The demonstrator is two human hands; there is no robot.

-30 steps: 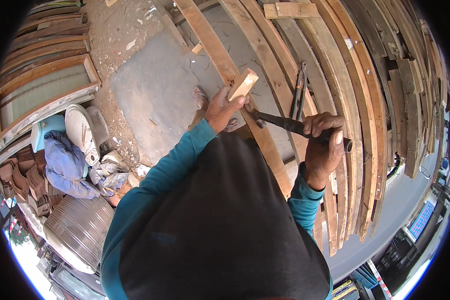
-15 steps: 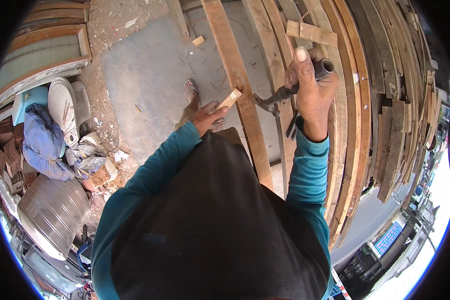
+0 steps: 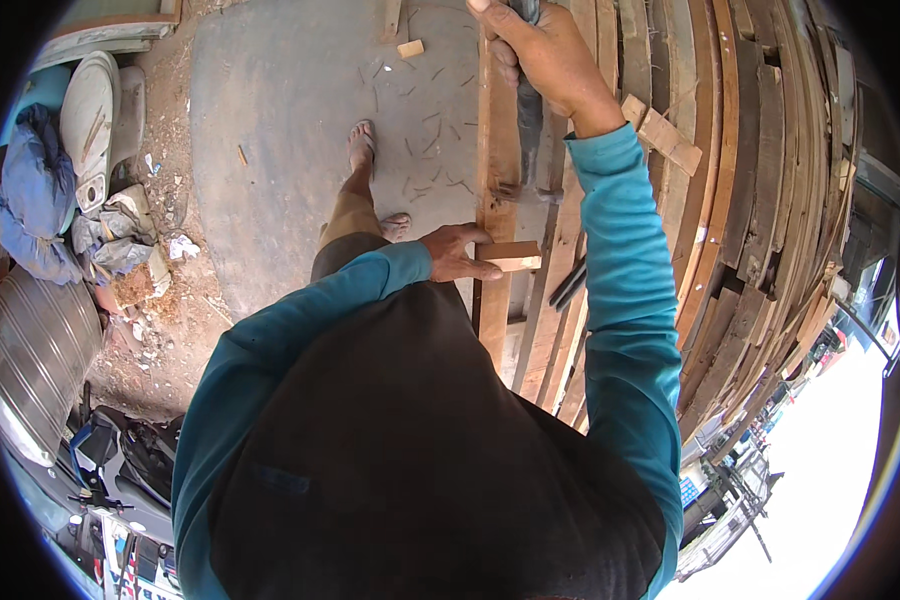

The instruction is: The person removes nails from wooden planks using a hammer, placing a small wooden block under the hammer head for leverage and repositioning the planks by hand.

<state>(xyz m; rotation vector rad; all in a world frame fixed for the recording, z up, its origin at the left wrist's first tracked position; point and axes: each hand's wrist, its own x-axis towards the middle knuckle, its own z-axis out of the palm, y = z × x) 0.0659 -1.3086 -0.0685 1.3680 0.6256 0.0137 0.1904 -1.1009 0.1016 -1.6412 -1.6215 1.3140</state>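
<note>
The block [image 3: 510, 255] was located in the left hand [image 3: 462, 252], in front of the body, with its bare end pointing right over the plank [image 3: 495, 115]. The thumb bore on the near side and the fingers on the far side, closed to the width of the block. This side pinch apparently served to steady the piece while leaving most of its length exposed. Whether the block also rested on the plank could not be determined.

The right hand [image 3: 555, 65] held the hammer [image 3: 532, 135]. Its fingers were wrapped around the handle, with the thumb extended toward the left at the upper edge of the view. The head hung on the near side of the grip, over the plank's right edge; contact with the wood could not be confirmed. Gripping the handle well away from the head presumably kept the fingers clear of it and gave leverage.

The right forearm [image 3: 625, 230] ran nearly straight forward, the arm extended and the wrist angled left. The left forearm [image 3: 330, 295] crossed inward from a bent elbow, placing the left hand closer to the torso than the right.

Dark handles [image 3: 568, 284] of another tool lay to the right of the block. Farther right, a short board [image 3: 670, 141] lay across longer boards [image 3: 725, 120].
</note>
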